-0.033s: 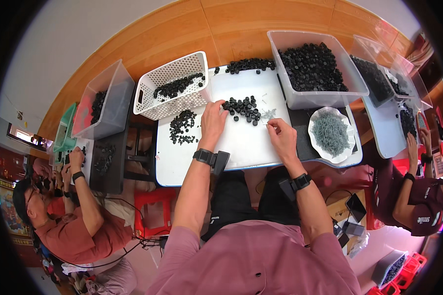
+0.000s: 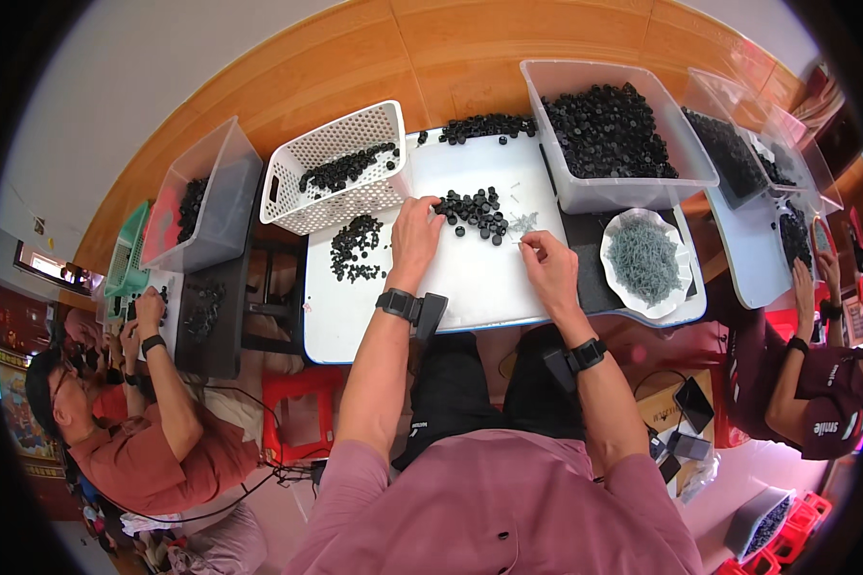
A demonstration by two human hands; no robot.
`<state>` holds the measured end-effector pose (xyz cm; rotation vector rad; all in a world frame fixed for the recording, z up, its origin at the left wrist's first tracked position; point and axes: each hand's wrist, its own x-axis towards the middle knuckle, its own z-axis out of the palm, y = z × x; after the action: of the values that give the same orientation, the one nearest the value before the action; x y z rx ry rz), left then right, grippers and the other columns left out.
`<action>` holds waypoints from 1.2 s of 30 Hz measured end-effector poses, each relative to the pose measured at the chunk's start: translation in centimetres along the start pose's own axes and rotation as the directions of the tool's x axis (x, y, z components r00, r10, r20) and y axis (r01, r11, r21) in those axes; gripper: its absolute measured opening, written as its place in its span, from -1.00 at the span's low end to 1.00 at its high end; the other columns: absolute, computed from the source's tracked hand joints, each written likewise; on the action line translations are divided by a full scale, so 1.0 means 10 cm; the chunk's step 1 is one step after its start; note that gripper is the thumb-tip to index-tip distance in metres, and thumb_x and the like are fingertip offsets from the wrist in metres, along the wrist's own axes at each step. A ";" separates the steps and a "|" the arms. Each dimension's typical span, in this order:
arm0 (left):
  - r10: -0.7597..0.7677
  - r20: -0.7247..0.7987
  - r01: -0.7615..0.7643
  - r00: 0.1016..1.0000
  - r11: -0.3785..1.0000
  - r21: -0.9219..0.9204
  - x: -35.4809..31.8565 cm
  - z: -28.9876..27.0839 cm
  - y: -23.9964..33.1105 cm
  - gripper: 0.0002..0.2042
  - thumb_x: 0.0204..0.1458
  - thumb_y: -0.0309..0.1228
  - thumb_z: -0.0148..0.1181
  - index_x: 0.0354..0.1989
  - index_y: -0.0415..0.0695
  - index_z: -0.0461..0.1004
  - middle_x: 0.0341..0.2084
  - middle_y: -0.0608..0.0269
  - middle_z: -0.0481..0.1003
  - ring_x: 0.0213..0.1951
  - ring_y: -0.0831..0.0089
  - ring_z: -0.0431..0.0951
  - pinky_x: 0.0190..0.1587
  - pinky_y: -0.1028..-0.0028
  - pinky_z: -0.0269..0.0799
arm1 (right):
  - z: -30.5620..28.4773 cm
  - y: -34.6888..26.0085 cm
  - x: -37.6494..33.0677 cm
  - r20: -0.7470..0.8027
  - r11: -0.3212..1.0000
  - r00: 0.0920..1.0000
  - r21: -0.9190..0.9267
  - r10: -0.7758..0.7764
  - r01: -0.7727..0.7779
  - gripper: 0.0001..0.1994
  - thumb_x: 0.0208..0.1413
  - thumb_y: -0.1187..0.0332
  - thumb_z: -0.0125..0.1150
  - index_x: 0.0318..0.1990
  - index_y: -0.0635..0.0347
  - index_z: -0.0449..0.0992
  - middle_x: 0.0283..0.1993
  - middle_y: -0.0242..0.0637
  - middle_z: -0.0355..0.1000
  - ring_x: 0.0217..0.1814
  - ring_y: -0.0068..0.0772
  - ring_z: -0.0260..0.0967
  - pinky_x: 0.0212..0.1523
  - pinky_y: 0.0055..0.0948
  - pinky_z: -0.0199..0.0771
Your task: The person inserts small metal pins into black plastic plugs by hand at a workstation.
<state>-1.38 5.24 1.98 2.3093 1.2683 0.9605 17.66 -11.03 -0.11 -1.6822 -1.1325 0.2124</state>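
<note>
My left hand [image 2: 416, 238] is over the white tabletop, its fingers curled at the left edge of a pile of small round black knob-like pieces [image 2: 470, 206]. What lies in those fingertips, if anything, is hidden. To the right, my right hand [image 2: 550, 267] pinches a thin grey screw [image 2: 516, 242] between thumb and forefinger. Just beyond its fingertips lies a small heap of grey screws [image 2: 523, 223]. Left of my left hand are scattered smaller black pieces [image 2: 357, 247].
A white perforated basket [image 2: 350, 205] and a clear bin [image 2: 633, 192] hold black pieces. Screws fill a white scalloped dish [image 2: 680, 251] at right. More black pieces [image 2: 489, 126] lie along the far edge. Co-workers [image 2: 153, 422] sit at tables on both sides.
</note>
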 end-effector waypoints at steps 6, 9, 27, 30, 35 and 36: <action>-0.105 0.123 0.099 0.987 0.994 0.054 0.07 -0.07 -0.03 -0.80 0.06 -0.42 0.41 -0.17 -0.21 0.62 -0.25 0.04 0.58 -0.15 0.07 0.62 -0.07 0.19 0.53 | 0.00 -0.03 0.00 0.003 1.000 1.000 0.028 0.006 -0.006 -0.89 0.14 0.40 0.35 -0.20 0.18 0.65 -0.39 -0.25 0.61 -0.48 -0.37 0.52 -0.37 -0.38 0.50; -0.102 0.127 0.097 0.987 0.994 0.048 0.03 -0.10 -0.02 -0.79 0.05 -0.39 0.43 -0.19 -0.20 0.64 -0.27 0.06 0.64 -0.18 0.08 0.65 -0.08 0.19 0.55 | 0.00 -0.02 -0.01 0.013 0.999 1.000 0.031 0.017 -0.017 -0.89 0.14 0.38 0.35 -0.21 0.15 0.65 -0.38 -0.24 0.62 -0.46 -0.27 0.53 -0.36 -0.30 0.51; -0.008 0.081 0.043 0.997 0.901 -0.432 -0.77 0.26 0.66 -0.77 0.02 -0.52 0.44 -0.14 -0.24 0.63 -0.34 0.21 0.65 -0.36 0.49 0.64 -0.25 0.49 0.57 | -0.06 -0.15 -0.06 0.095 0.974 0.976 0.134 -0.194 0.181 -0.89 0.12 0.49 0.38 -0.19 0.20 0.63 -0.28 -0.20 0.63 -0.39 -0.24 0.59 -0.37 -0.37 0.56; -0.002 0.078 0.036 0.997 0.897 -0.440 -0.79 0.29 0.64 -0.78 0.01 -0.54 0.45 -0.16 -0.23 0.63 -0.36 0.22 0.63 -0.39 0.51 0.61 -0.27 0.49 0.55 | -0.03 -0.10 -0.07 0.105 0.955 0.951 0.096 -0.291 0.281 -0.88 0.10 0.51 0.37 -0.20 0.19 0.63 -0.27 -0.20 0.62 -0.36 -0.17 0.61 -0.34 -0.32 0.58; -0.032 0.107 0.079 0.994 0.882 -0.465 -0.80 0.30 0.65 -0.78 -0.01 -0.53 0.45 -0.18 -0.25 0.61 -0.34 0.16 0.59 -0.42 0.40 0.58 -0.31 0.41 0.53 | -0.03 -0.10 -0.07 0.121 0.944 0.937 0.057 -0.329 0.324 -0.88 0.09 0.52 0.35 -0.21 0.18 0.62 -0.28 -0.19 0.61 -0.31 -0.10 0.61 -0.32 -0.27 0.59; -0.032 0.112 0.079 0.993 0.887 -0.455 -0.80 0.30 0.65 -0.78 -0.01 -0.54 0.44 -0.18 -0.24 0.61 -0.35 0.16 0.59 -0.42 0.40 0.58 -0.31 0.41 0.53 | -0.03 -0.09 -0.07 0.123 0.942 0.934 0.054 -0.336 0.331 -0.88 0.09 0.53 0.34 -0.21 0.18 0.61 -0.28 -0.19 0.60 -0.31 -0.10 0.61 -0.31 -0.26 0.59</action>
<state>1.69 -4.89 0.42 1.9148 0.9360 0.9848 16.92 -11.74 0.49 -1.4357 -1.4858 0.1256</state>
